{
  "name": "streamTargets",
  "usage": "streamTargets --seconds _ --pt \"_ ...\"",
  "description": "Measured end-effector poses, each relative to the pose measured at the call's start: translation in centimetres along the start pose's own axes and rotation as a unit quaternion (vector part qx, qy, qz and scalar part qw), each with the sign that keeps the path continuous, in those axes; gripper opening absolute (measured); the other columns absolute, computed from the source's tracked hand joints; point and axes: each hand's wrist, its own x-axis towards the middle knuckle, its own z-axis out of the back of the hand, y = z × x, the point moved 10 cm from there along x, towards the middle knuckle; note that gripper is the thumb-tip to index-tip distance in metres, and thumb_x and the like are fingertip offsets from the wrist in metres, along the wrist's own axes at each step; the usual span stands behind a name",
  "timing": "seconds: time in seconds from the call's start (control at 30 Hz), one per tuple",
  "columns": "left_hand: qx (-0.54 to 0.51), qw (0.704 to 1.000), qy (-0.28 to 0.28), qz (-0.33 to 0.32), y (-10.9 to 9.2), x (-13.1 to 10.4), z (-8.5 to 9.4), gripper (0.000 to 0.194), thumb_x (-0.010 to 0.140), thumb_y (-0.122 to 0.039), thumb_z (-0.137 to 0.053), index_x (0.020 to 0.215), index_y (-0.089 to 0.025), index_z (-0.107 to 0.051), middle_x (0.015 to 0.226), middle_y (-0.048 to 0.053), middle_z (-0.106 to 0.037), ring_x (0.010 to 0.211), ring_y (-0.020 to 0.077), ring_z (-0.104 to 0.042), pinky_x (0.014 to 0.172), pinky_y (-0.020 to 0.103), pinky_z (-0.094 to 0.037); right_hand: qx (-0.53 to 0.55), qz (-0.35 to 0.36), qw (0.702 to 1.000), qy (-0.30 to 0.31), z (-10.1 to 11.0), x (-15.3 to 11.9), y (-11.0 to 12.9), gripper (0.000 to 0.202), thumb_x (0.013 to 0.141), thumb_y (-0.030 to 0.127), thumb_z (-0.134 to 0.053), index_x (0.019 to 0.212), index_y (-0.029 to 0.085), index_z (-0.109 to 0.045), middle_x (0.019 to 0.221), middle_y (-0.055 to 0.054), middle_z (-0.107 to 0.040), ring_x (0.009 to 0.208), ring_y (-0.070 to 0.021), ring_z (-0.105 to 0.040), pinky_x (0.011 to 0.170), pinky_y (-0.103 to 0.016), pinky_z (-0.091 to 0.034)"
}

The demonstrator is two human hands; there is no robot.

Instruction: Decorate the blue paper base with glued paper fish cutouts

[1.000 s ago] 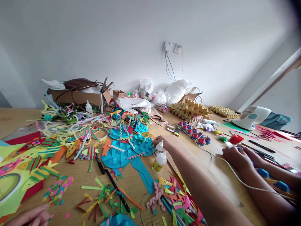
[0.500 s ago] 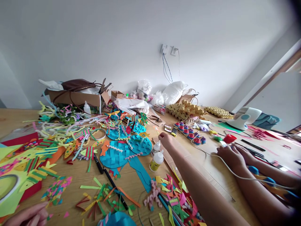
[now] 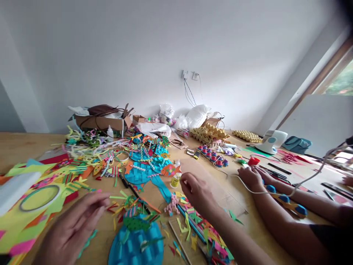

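Observation:
My right hand (image 3: 197,193) is closed in a pinch at the tail of an orange paper fish with pink spots (image 3: 168,170). The fish overlaps a yellow-labelled glue bottle (image 3: 174,181). My left hand (image 3: 75,224) hovers at the lower left, thumb and fingers apart, holding nothing. Between my hands, near the bottom edge, lies a blue egg-carton piece (image 3: 138,244) with a green paper shape on it. Farther back, a larger blue cut-out (image 3: 139,173) carries twisted strands and paper fish.
Paper scraps, pens and a thin stick (image 3: 179,241) lie around my right forearm. A roll of tape (image 3: 40,198) rests on yellow paper at left. Another person's hands (image 3: 252,176) and a white cable (image 3: 242,186) are at right. Egg trays (image 3: 209,134) stand behind.
My right hand has come back toward me, with the orange fish now visible at its fingers. My left hand has moved up and right into view. The camera view has shifted, showing more blue carton.

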Motion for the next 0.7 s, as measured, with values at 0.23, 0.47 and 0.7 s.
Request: streamTargets --seconds 0.23,0.47,0.7 --pt "-0.113 0.974 0.198 0.021 -8.8 0.4 -7.5 0.026 0.070 -0.035 -0.063 0.092 -0.021 -0.062 0.085 0.003 -0.063 0.080 0.0180 -0.060 0.065 0.023 -0.050 0.031 0.092 0.994 0.047 0.6 -2.9 10.2 0.018 0.086 0.015 -0.040 0.074 0.018 -0.053 0.068 -0.002 -0.058 0.057 -0.0110 -0.051 0.053 -0.020 -0.034" --pt "-0.194 0.959 0.176 0.105 -6.7 -0.9 -7.1 0.019 0.065 -0.029 -0.069 0.078 -0.017 -0.061 0.068 -0.004 -0.059 0.066 0.0106 -0.054 0.059 0.018 -0.044 0.095 0.042 0.993 0.058 0.5 -3.4 11.5 0.009 0.082 0.013 -0.047 0.077 0.017 -0.053 0.069 -0.001 -0.059 0.056 -0.0105 -0.051 0.052 -0.020 -0.033" --pt "-0.303 0.927 0.126 0.183 -4.9 -1.8 -6.9 0.025 0.062 -0.029 -0.074 0.081 -0.019 -0.062 0.074 -0.004 -0.062 0.067 0.0079 -0.056 0.063 0.017 -0.047 0.187 -0.050 0.978 0.076 -1.3 -4.0 11.3 0.009 0.081 0.016 -0.050 0.084 0.019 -0.058 0.069 0.000 -0.062 0.059 -0.0109 -0.054 0.056 -0.020 -0.035"
